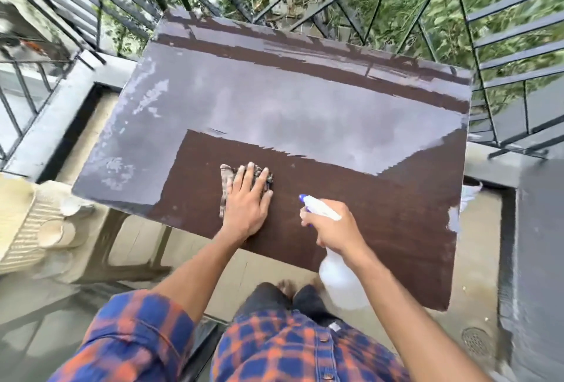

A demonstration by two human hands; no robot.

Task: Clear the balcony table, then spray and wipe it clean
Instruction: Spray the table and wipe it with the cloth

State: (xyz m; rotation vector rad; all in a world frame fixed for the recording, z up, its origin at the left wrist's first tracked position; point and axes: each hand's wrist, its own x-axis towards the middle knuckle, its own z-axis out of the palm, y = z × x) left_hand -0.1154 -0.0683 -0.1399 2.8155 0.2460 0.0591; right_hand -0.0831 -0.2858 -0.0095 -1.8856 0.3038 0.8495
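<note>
Glossy dark-brown flat table [381,214], your left hand [245,201] spread flat, pressing a crumpled mottled cloth [227,178] near the front edge, your right hand [334,227] gripping a translucent white spray bottle [338,275] just beside it

Black metal railing [518,55], greenery [439,15] beyond; tiled floor [45,336], drain [476,341] btm-right.

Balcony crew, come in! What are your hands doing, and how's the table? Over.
Left hand flat on cloth, on the table. Right hand grips spray bottle. Nothing seen in the way. Over.
</note>
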